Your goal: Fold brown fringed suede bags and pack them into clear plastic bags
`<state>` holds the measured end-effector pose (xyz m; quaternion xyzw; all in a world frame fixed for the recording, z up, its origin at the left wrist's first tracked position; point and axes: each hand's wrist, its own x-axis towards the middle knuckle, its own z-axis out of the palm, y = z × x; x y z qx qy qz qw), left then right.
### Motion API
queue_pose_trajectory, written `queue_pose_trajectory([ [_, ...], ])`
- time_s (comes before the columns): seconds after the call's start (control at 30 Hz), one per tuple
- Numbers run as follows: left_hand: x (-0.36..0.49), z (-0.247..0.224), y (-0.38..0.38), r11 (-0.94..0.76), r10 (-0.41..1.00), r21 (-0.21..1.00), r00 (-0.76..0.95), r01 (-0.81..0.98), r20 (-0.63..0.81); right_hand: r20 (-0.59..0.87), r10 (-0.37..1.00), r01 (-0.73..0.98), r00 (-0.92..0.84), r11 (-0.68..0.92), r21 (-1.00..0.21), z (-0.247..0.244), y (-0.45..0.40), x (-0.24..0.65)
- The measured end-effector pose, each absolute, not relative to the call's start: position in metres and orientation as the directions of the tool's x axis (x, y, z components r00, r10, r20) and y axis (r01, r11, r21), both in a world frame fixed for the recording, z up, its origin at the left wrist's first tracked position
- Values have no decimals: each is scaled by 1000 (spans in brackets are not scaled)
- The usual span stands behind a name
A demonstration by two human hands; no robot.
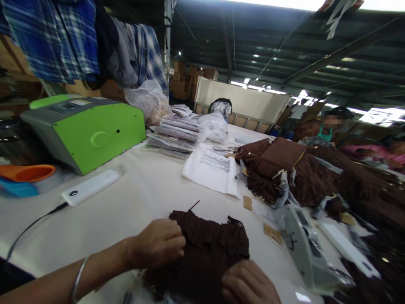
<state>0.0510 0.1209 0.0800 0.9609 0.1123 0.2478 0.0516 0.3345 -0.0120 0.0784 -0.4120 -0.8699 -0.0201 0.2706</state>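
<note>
A dark brown fringed bag (210, 249) lies on the white table in front of me, its fringe gathered along the far side. My left hand (160, 242) is closed at the bag's left edge, fingers curled in against the fabric. At the near right edge, my right hand (248, 283) has its fingers bent over the brown material; the fingertips are hidden. Small metal parts and clear plastic show dimly under the bag's near left corner. A silver bangle (79, 278) circles my left wrist.
A pile of brown fringed bags (284, 164) fills the right side, near a grey tape dispenser (297, 245) and cardboard tags (247, 203). Leftward sit a green machine (104, 135), a white corded device (91, 188) and an orange tape roll (33, 172). Printed white bags (211, 166) lie ahead. Co-workers are at far right.
</note>
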Motion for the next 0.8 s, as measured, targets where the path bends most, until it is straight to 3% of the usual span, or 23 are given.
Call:
queue_pose_trajectory([
  [0.1, 59, 79, 153, -849, 508, 393, 746, 352, 430, 406, 867, 836, -288, 434, -335, 91, 18, 328],
  [0.17, 66, 76, 170, -811, 526, 483, 773, 331, 354, 313, 915, 865, -253, 359, -351, 87, 36, 320],
  [0.27, 70, 72, 172, -796, 485, 517, 843, 316, 232, 203, 879, 815, -431, 476, -332, 70, 44, 312],
  [0.33, 65, 72, 160, -819, 435, 500, 873, 282, 220, 234, 786, 713, -572, 618, -331, 61, 36, 313],
  [0.4, 57, 74, 147, -824, 402, 516, 884, 234, 241, 292, 744, 652, -601, 668, -357, 62, 27, 315],
  [0.47, 51, 78, 143, -756, 482, 603, 838, 253, 254, 318, 777, 652, -544, 629, -423, 72, 25, 312],
  [0.57, 53, 80, 159, -550, 740, 735, 640, 397, 208, 311, 840, 681, -445, 543, -492, 90, 41, 295],
  [0.63, 61, 76, 180, -472, 822, 738, 542, 483, 172, 296, 857, 716, -421, 515, -472, 94, 58, 277],
  [0.8, 88, 59, 218, -470, 814, 611, 581, 637, 20, 257, 865, 791, -430, 499, -354, 70, 81, 244],
])
